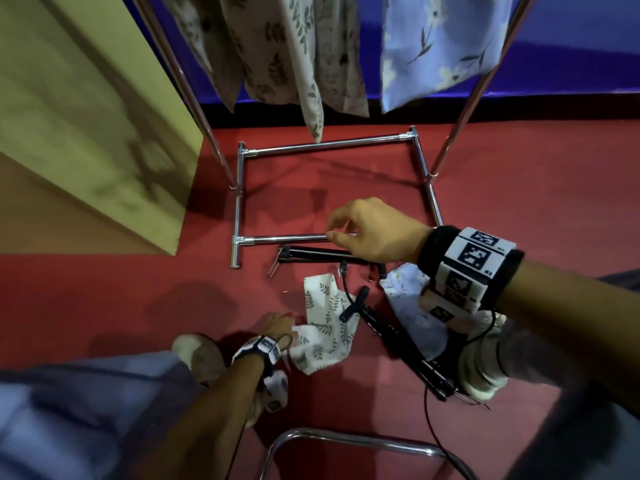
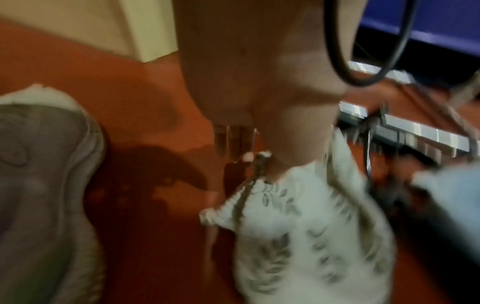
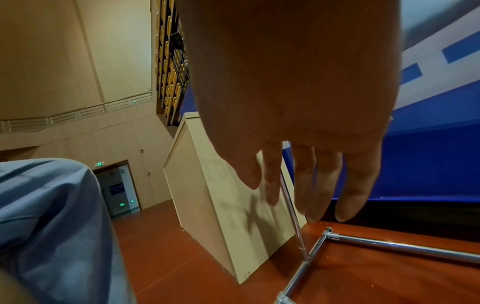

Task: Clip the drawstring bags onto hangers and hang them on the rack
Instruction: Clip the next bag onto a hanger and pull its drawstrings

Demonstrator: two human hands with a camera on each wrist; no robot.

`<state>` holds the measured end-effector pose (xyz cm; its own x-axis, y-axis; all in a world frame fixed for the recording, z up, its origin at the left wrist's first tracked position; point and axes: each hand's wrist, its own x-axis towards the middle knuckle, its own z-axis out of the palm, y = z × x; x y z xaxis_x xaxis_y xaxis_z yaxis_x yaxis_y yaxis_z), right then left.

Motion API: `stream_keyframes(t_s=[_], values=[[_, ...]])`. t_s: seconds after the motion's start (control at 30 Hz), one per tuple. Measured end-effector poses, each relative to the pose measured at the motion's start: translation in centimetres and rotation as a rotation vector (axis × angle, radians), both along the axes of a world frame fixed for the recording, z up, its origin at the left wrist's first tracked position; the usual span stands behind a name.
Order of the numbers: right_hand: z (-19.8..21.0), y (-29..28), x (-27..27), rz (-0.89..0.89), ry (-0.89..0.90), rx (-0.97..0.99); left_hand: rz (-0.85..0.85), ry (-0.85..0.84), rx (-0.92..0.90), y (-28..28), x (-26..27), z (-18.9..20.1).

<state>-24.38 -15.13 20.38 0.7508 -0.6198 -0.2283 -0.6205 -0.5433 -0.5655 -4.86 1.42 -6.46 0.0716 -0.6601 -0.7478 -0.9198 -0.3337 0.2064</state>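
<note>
Left hand (image 1: 277, 323): low over the floor (image 1: 138, 299), fingers curled onto the near edge of the leaf bag (image 1: 327, 327). In the left wrist view, blurred, the fingers pinch the bag's gathered top by its cord (image 2: 249, 185). The bag is crumpled, most of it on the floor.

Right hand (image 1: 372, 233): raised above the rack (image 1: 287, 240) base, palm down, fingers loosely bent and apart, holding nothing. The right wrist view confirms the fingers (image 3: 303, 181) hanging free, with the chrome base tubes beyond them.

Black hangers: one hanger (image 1: 322, 252) lies flat just this side of the front base tube, a clip showing at its left end. More dark hanger parts (image 1: 401, 344) lie in a loose pile to the right of the leaf bag, touching it. A pale blue bag (image 1: 412, 306) lies on the floor beside that pile, partly under the right wrist.

Rack: chrome rectangular base on the floor, two uprights rising from its sides. Leaf-print bags (image 1: 301, 57) and a blue flowered bag (image 1: 440, 43) hang from above; the top rail is out of frame.

Surface: red-brown smooth floor, shadowed near the hands. A shoe (image 1: 201, 355) stands left of the left wrist, another shoe (image 1: 481, 362) at right. A chrome chair frame (image 1: 346, 441) sits at the near edge.

Room: a beige box (image 1: 86, 109) stands left of the rack. A blue wall (image 1: 571, 64) with a dark skirting runs behind. The right wrist view shows a tall beige hall, a balcony railing (image 3: 78, 113), yellow seats (image 3: 171, 67) and a door (image 3: 119, 187).
</note>
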Motion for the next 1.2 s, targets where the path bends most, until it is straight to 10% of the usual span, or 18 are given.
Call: stream_keyframes(t_s=[0.3, 0.6, 1.03, 1.2], values=[[2.9, 2.2, 0.4, 0.191, 0.306, 0.085, 0.31, 0.347, -0.276, -8.6, -2.6, 17.6], [6.9, 4.6, -0.5, 0.058, -0.103, 0.023, 0.473, 0.39, -0.686, -5.4, -3.2, 34.1], [6.9, 2.5, -3.1, -0.195, -0.339, -0.226, 0.007, 0.402, -0.425, -4.4, -2.4, 36.6], [6.5, 3.6, -2.7, -0.33, -0.245, -0.218, 0.357, 0.238, -0.481, -3.9, -3.9, 36.2]])
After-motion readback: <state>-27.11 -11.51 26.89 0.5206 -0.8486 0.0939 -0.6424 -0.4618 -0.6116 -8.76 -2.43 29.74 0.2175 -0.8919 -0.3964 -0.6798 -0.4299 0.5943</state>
